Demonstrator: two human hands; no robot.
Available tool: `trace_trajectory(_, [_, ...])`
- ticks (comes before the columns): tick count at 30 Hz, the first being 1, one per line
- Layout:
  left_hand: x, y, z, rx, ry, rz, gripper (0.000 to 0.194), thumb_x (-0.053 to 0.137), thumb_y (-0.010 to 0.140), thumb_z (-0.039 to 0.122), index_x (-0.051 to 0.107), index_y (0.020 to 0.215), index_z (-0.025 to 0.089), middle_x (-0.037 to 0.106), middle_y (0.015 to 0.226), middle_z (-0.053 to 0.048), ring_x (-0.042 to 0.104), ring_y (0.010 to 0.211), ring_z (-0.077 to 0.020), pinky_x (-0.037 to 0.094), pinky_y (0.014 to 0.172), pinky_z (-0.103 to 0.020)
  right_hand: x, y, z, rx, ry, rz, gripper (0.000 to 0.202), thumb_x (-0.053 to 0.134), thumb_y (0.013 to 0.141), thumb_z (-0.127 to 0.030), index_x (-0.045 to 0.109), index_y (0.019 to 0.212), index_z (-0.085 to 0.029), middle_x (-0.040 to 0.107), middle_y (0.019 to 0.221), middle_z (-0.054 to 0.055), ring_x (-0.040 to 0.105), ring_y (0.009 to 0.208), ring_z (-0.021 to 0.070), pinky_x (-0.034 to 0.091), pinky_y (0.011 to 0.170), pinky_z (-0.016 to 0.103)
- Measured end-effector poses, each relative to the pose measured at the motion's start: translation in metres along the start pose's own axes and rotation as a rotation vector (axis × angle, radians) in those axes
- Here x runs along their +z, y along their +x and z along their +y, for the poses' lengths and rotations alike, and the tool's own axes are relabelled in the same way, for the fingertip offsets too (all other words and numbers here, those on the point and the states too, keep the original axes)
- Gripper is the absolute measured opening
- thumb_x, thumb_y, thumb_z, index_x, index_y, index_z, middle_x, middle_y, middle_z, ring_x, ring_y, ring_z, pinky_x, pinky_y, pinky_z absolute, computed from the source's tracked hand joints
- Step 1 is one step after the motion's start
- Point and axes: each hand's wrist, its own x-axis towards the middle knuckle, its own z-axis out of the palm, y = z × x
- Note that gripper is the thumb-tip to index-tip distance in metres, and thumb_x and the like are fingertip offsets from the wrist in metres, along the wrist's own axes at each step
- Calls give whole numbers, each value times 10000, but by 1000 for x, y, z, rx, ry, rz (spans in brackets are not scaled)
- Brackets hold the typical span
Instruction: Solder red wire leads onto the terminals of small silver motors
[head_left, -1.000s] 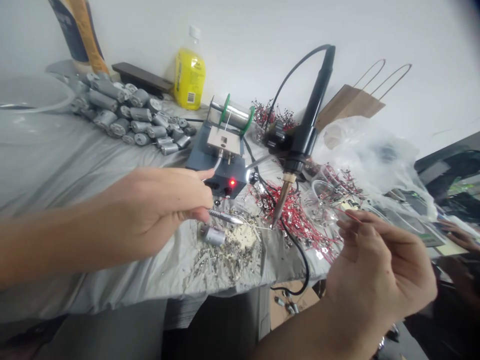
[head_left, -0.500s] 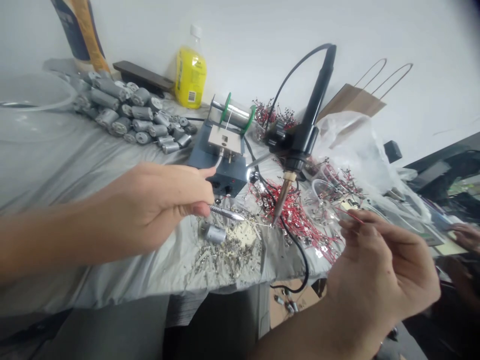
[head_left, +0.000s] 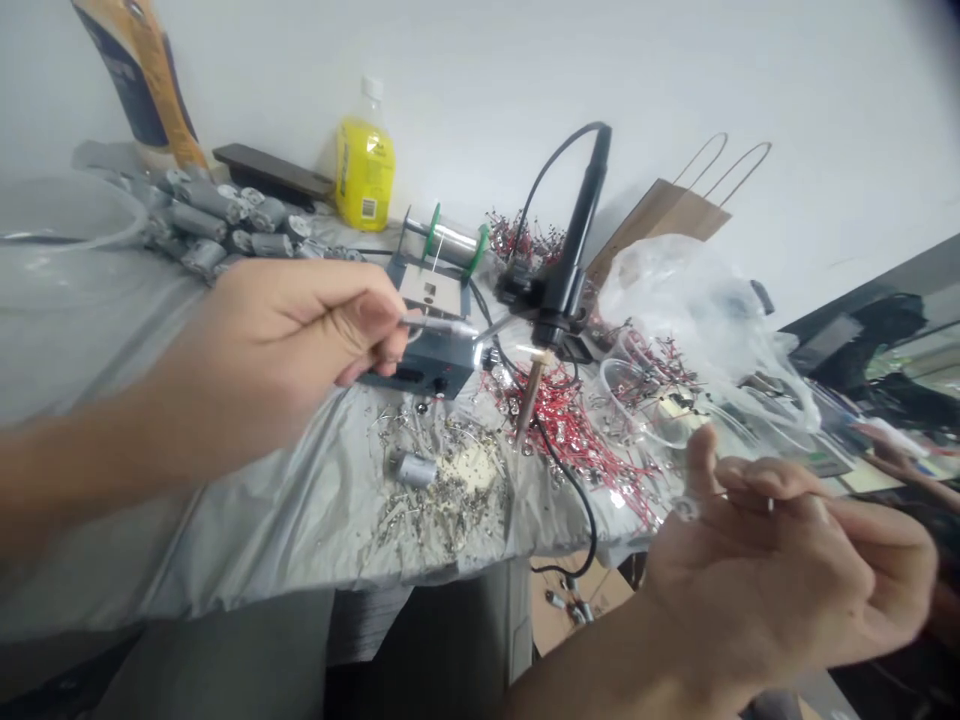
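My left hand [head_left: 300,330] is closed round a metal solder feed tube [head_left: 442,327], held level in front of the blue-grey solder feeder [head_left: 420,365]. To the right of its tip, a soldering iron [head_left: 532,395] hangs tip down from a black stand. Red wires with metal terminals [head_left: 562,420] lie in a pile behind and beside the iron. My right hand [head_left: 787,560] is at the lower right, palm turned up, its fingers curled together; a small shiny piece shows at the fingertips, too small to name.
Grey motors [head_left: 202,215] are heaped at the back left near a yellow bottle [head_left: 365,165]. A single motor [head_left: 412,468] lies among solder scraps. A plastic bag [head_left: 675,290] and paper bag [head_left: 652,215] stand back right. Another person's hand [head_left: 892,455] is at the far right.
My left hand has lifted the tube up and away from the iron's tip. My right hand has moved down and right and turned palm up; the red wire in its fingers no longer shows.
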Motion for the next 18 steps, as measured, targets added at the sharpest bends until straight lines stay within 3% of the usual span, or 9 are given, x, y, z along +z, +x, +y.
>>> trace_trajectory(3, [0,14,9,-33,-40,-11,468,396,1153,352,689,806,237,579,686,56,567,649,-36,506,614,-110,-4,3,-3,64,-7,4,178,726,609,-137,659,727,-253,680,615,-65,599,589,154,735,752,470])
trace_trajectory(5, [0,13,14,-1,35,12,407,426,1151,355,723,894,246,667,823,66,634,779,-47,557,732,-148,-7,1,-6,90,-20,17,129,771,674,-161,694,754,-226,665,611,-38,596,557,160,682,549,369])
trace_trajectory(8, [0,-8,18,83,187,217,170,579,1109,376,721,1131,284,699,1189,52,675,1089,-116,601,899,-258,-13,-4,-14,143,-121,13,108,825,764,-177,731,817,-186,658,632,-8,544,464,150,375,277,234])
trace_trajectory(10, [1,-29,16,163,286,319,132,601,1086,388,686,1075,288,676,1168,33,673,1107,-161,604,935,-380,-16,-5,-19,193,-228,-18,141,858,769,-184,744,851,-189,667,667,-5,499,419,132,250,237,223])
trace_trajectory(12, [4,-47,10,242,391,206,154,601,1054,391,671,1005,263,646,967,39,673,949,-150,583,853,-449,-17,-5,-21,232,-314,-55,157,881,753,-191,779,873,-189,658,669,-6,477,414,114,234,257,217])
trace_trajectory(15, [12,-61,-1,254,424,-89,248,537,1043,288,699,1222,234,681,1086,18,714,980,-145,623,855,-414,-17,-4,-19,248,-312,-109,144,883,744,-189,834,876,-159,632,643,5,519,484,101,311,362,206])
trace_trajectory(17, [19,-59,-6,246,405,-242,311,495,1042,257,757,1210,256,732,1121,10,753,1025,-157,652,880,-352,-17,-3,-15,229,-300,-142,138,880,753,-196,844,879,-154,646,663,15,563,542,106,354,422,206])
trace_trajectory(18, [23,-56,-6,224,363,-260,308,510,1033,273,792,1156,266,756,1089,14,771,1016,-156,658,880,-314,-18,-3,-13,219,-321,-157,140,880,764,-207,847,891,-158,658,678,18,573,560,109,371,442,210])
